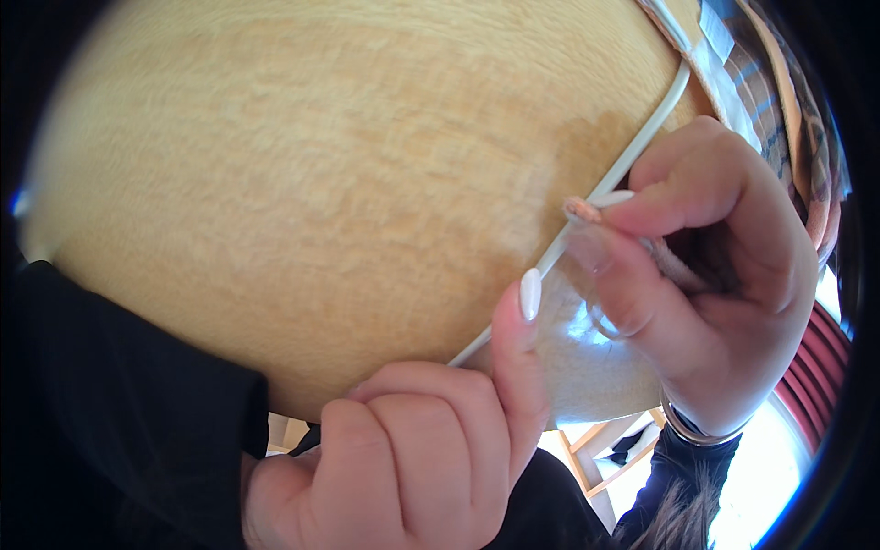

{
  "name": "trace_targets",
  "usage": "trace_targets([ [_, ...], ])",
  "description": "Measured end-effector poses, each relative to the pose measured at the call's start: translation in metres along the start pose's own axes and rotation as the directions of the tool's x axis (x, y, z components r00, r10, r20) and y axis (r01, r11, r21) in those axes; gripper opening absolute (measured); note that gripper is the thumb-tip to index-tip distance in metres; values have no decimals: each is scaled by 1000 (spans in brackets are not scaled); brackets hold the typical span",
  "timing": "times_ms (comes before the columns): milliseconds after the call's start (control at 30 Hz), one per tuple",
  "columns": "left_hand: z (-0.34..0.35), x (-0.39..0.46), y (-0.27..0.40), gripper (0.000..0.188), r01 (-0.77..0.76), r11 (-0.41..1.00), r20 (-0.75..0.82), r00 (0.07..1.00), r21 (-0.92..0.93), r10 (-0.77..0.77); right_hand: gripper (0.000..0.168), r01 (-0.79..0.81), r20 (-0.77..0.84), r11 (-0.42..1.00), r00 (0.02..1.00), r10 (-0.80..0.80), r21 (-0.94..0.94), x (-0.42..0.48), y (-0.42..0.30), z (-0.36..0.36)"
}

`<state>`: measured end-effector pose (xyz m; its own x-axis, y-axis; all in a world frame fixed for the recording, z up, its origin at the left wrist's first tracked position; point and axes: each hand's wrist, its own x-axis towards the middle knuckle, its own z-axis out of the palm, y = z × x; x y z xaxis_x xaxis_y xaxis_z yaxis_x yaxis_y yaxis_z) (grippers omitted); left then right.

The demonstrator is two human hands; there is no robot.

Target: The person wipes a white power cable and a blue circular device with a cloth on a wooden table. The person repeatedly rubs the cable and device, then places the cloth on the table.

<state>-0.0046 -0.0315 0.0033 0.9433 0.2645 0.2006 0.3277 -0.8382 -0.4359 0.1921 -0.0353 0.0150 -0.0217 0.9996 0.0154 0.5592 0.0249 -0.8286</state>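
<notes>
A thin white cord point(643, 141) crosses the wood-grain table top point(309, 172) diagonally, from a plaid cloth point(760, 89) down to my left hand point(419, 447). That hand is curled into a loose fist around the cord's lower end. Its one extended finger, with a white nail, lies against the cord. Between the thumb and forefinger of my right hand point(715, 254) is a small pinkish-brown piece of material point(583, 210), pinched right beside the cord. The palm hides the rest of this piece.
A white tag point(716, 33) sticks out from the cloth at the upper right. Red ribbed slats point(815, 375) show at the right. Past the table's near edge, a light wooden frame point(584, 467) with dark and white items is visible. My dark sleeve point(158, 385) rests over the left edge.
</notes>
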Motion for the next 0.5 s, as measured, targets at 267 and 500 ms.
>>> trace_targets([
  [267,0,0,3,40,53,998,-4,999,-26,-53,19,43,-85,999,996,-40,25,-5,9,7],
  [500,1,1,1,38,0,999,7,1000,-35,0,18,33,33,999,999,-32,-40,-1,6,-6],
])
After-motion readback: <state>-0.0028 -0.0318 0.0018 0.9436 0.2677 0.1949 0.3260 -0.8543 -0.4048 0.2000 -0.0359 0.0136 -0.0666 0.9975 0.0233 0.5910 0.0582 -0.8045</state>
